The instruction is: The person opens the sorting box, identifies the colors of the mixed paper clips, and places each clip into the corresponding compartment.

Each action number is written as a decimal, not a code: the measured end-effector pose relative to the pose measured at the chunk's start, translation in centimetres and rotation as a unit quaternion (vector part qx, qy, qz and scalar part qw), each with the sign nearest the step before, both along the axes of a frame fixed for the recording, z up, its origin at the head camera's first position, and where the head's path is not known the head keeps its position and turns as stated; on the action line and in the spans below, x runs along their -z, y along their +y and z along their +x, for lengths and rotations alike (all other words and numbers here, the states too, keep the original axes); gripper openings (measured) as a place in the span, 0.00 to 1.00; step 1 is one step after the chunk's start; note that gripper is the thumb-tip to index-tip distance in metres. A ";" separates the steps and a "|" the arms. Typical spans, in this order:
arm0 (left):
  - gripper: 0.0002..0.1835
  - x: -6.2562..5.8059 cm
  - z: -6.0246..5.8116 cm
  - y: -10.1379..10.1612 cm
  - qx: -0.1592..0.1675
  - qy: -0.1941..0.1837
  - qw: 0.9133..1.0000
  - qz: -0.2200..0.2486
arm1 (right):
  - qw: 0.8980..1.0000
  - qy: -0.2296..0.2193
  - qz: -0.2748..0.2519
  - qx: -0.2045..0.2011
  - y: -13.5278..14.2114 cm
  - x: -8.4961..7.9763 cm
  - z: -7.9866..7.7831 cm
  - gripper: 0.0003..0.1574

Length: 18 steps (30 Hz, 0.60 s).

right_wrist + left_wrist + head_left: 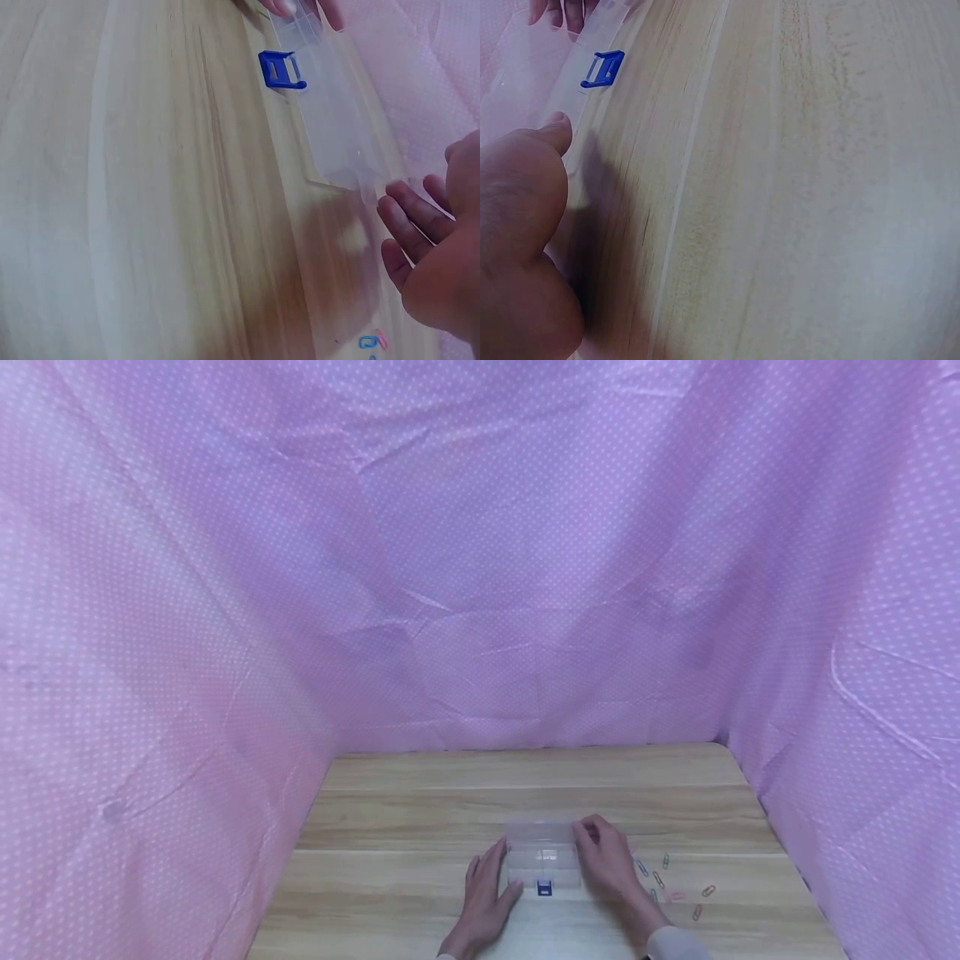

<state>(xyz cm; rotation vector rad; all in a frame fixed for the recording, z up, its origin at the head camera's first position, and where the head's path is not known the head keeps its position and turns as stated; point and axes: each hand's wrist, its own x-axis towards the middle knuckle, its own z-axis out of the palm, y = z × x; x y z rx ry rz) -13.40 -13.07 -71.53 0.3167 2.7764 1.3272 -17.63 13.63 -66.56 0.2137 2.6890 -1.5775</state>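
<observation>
A clear plastic compartment box (523, 862) lies on the table with its lid (536, 832) raised at the far side. A blue latch (544, 887) sits at its front edge, also plain in the right wrist view as a blue clasp (277, 70). My left hand (486, 897) holds the box's left end, thumb at the front corner and fingers along the side. At the far right corner, my right hand (609, 862) pinches the lid's edge with bent fingers. The thumb's contact there is partly hidden.
Several coloured paper clips lie scattered right of the box, among them a green paper clip (666, 861) and an orange paper clip (708, 891). The wood-grain table (390, 827) is enclosed by pink dotted cloth (480, 677) at the back and sides.
</observation>
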 end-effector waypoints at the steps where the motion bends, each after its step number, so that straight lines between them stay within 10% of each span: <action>1: 0.42 0.1 0.0 0.0 0.001 0.005 1.000 -0.001 | 1.000 0.002 -0.003 0.006 -0.1 0.1 0.0 0.20; 18: 0.41 0.7 0.0 -0.2 0.017 0.063 0.997 -0.034 | 0.999 0.014 -0.004 -0.032 0.3 1.5 0.8 0.27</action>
